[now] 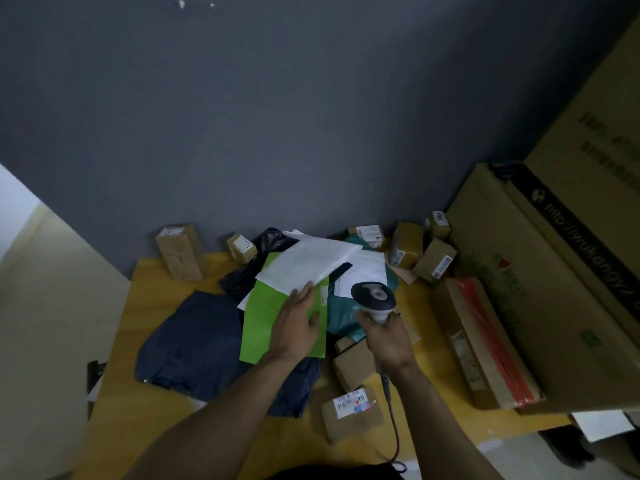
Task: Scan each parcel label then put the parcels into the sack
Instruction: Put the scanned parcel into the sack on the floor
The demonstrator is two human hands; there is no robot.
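While the left hand (298, 327) lies flat, fingers straight, on the green mailer (266, 327) mid-pile, the right hand (389, 341) is wrapped round the scanner (374, 297) handle just at its 3 o'clock. I'd guess that's to pin the mailer so its little edge label (323, 294) stays put for the beam. A white mailer (308, 261) overlaps it at 12. The navy bag (190, 341) at 9 might be the sack, can't tell tbh.

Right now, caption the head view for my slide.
Left hand flat on green mailer, right hand holding scanner over piled parcels.
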